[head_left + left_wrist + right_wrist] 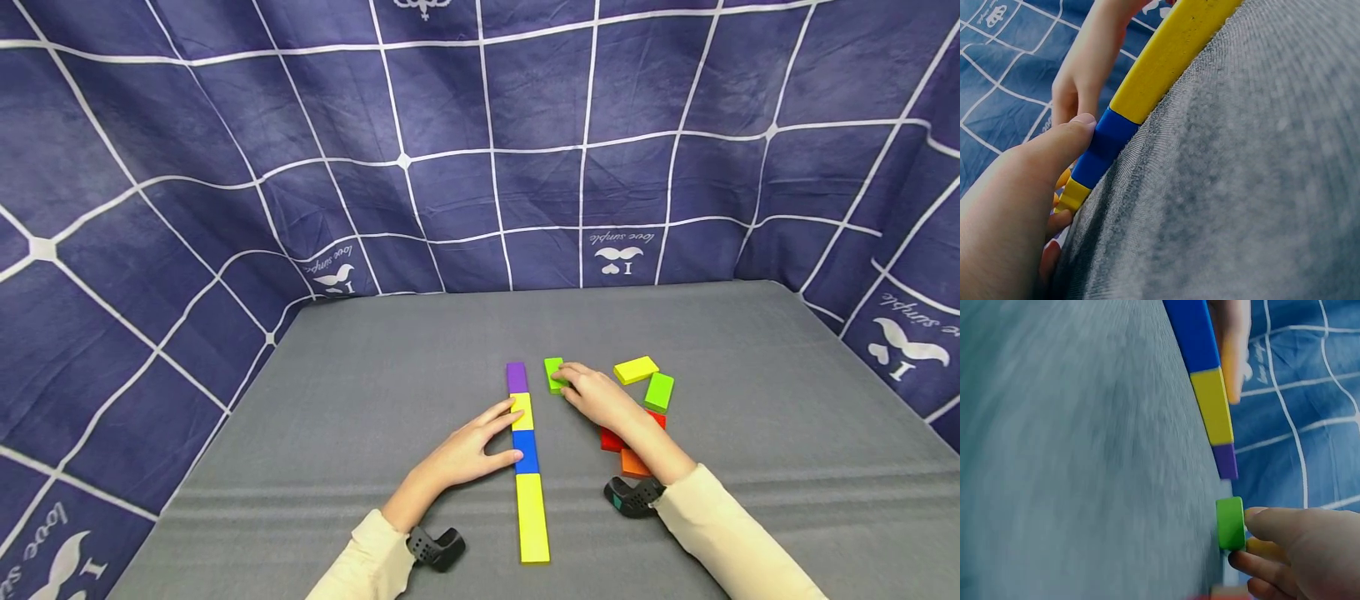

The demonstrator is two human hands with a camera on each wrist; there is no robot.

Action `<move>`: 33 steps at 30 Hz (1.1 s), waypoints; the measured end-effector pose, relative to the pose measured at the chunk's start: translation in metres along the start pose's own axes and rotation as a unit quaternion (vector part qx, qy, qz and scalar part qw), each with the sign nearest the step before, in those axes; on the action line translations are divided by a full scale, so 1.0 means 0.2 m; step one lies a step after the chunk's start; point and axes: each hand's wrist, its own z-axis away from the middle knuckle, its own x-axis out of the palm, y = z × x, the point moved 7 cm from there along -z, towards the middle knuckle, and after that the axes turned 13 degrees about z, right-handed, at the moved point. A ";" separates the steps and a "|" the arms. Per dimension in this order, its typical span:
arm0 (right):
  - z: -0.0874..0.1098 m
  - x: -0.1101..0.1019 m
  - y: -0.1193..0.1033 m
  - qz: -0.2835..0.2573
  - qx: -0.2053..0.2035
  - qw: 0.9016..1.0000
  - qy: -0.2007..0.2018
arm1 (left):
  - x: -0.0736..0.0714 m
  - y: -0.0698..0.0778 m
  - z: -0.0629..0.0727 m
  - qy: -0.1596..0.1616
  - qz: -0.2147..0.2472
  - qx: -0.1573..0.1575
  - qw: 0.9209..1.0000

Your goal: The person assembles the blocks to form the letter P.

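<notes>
A straight row of blocks lies on the grey cloth: a purple block (517,377) at the far end, then a short yellow block (527,421), a blue block (528,454) and a long yellow block (532,521) nearest me. My left hand (468,450) rests against the row's left side, fingers extended onto the short yellow block and thumb touching the blue one. To the right of the purple end, my right hand (600,398) pinches a green block (1230,524) between thumb and fingers, low over the cloth or on it.
Right of my right hand lie a loose yellow block (636,370) and a second green block (659,392). Red blocks (611,439) and an orange block (633,463) are partly hidden under my right forearm. A blue checked curtain (450,192) hangs behind the grey surface (360,375).
</notes>
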 end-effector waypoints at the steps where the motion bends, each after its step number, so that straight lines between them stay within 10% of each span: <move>1: -0.01 0.01 -0.01 0.000 -0.001 1.000 -0.006 | 0.00 0.00 0.00 0.000 0.002 -0.002 1.000; 20: -0.24 0.09 -0.05 0.022 0.009 1.000 0.009 | 0.00 0.00 -0.01 -0.008 0.015 -0.008 1.000; 33: -0.30 0.16 -0.07 -0.079 0.033 0.996 0.003 | 0.00 0.00 -0.01 -0.006 0.014 -0.010 1.000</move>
